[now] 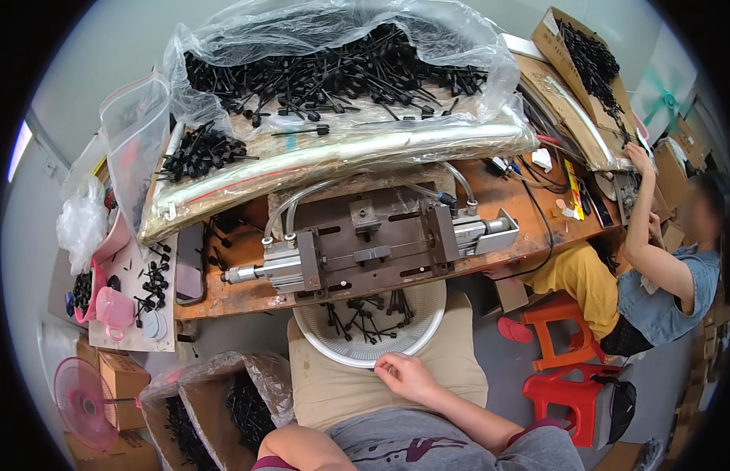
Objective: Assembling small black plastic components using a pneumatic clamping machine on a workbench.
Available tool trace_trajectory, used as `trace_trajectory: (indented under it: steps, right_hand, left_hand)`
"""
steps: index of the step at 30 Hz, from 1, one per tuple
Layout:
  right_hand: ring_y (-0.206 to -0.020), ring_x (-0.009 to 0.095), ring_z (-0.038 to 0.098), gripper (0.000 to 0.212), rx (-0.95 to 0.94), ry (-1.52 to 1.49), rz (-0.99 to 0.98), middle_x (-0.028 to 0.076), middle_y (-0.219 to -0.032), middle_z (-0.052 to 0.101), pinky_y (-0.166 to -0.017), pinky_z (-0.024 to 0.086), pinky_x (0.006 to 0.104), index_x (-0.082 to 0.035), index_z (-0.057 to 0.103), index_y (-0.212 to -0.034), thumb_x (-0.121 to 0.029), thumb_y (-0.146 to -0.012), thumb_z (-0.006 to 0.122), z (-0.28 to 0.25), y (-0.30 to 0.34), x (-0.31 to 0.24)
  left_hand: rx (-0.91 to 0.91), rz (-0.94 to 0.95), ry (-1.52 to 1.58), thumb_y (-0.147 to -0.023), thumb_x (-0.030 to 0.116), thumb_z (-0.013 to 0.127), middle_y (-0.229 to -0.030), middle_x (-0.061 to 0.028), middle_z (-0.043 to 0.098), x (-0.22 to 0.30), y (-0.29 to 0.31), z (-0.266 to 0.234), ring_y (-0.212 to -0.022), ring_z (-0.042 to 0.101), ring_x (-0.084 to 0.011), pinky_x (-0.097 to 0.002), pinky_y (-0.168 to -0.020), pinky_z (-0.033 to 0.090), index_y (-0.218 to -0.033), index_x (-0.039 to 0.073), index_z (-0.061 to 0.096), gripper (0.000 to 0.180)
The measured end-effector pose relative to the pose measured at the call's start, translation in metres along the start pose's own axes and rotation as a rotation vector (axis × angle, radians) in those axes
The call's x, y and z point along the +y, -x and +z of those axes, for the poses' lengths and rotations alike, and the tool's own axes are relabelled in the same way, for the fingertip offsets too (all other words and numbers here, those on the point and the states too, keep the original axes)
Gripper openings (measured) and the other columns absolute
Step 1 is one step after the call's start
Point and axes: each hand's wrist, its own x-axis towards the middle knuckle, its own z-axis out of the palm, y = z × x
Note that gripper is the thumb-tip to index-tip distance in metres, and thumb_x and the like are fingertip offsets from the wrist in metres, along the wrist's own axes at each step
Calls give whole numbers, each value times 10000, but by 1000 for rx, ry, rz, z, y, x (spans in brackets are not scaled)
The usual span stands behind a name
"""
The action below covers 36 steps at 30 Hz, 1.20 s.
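Note:
My right hand is at the near rim of a white plastic basket on my lap, its fingers curled together and pinching the edge. Inside the basket lie several black stick-like parts, each with a thicker head. Only my bent left arm shows at the lower edge; the hand itself is out of view. Just beyond the basket sits a metal clamping fixture with air cylinders and clear hoses, bolted to the orange-brown table.
A sloped, plastic-wrapped tray holds a heap of black parts. Pink cup and loose parts are at left; lined boxes and a pink fan lie below. At right, a co-worker handles parts near red stools.

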Motion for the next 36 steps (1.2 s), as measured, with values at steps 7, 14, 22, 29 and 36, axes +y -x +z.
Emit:
trace_trajectory:
  steps: [7, 14, 22, 29, 36]
  right_hand:
    - [-796, 234, 631, 259, 49, 348, -181, 73, -850, 641, -751, 496, 349, -51, 642, -1022, -149, -794, 713, 13, -9, 27]
    - [-898, 269, 629, 249, -155, 672, -356, 113, -901, 649, -798, 476, 387, -35, 609, -1005, -90, -762, 599, 38, -18, 69]
    - [-892, 278, 664, 190, -381, 681, -275, 125, -901, 690, -801, 500, 389, -41, 643, -945, -97, -767, 603, 9, -20, 49]
    - [-856, 245, 654, 244, -166, 399, -575, 90, -914, 685, -764, 474, 374, -45, 660, -1045, -152, -828, 687, -60, -44, -40]
    - [-708, 220, 635, 79, 530, 407, -873, 78, -834, 698, -650, 486, 318, -40, 669, -815, 1, -756, 702, -163, -127, -156]
  left_hand:
    - [374, -356, -10, -1016, 282, 445, -1284, -120, 584, 18, -37, 58, -1164, 566, -221, -339, -1028, 431, -1277, 24, 546, 381]
    - [194, -78, -57, -990, 286, 490, -1275, -121, 594, 14, -11, 40, -1120, 580, -245, -380, -974, 445, -1261, 37, 559, 374]
    - [-54, 111, -203, -961, 289, 541, -1264, -123, 604, 6, 33, 15, -1069, 596, -274, -426, -913, 462, -1242, 51, 573, 370]
    - [-430, -148, -473, -935, 292, 586, -1255, -125, 614, -10, 88, -38, -1025, 610, -299, -466, -859, 477, -1225, 63, 586, 370]
    - [-854, -1551, -122, -964, 133, 549, -1093, -115, 680, 19, 131, -91, -1014, 636, -228, -349, -902, 506, -1143, 42, 675, 237]
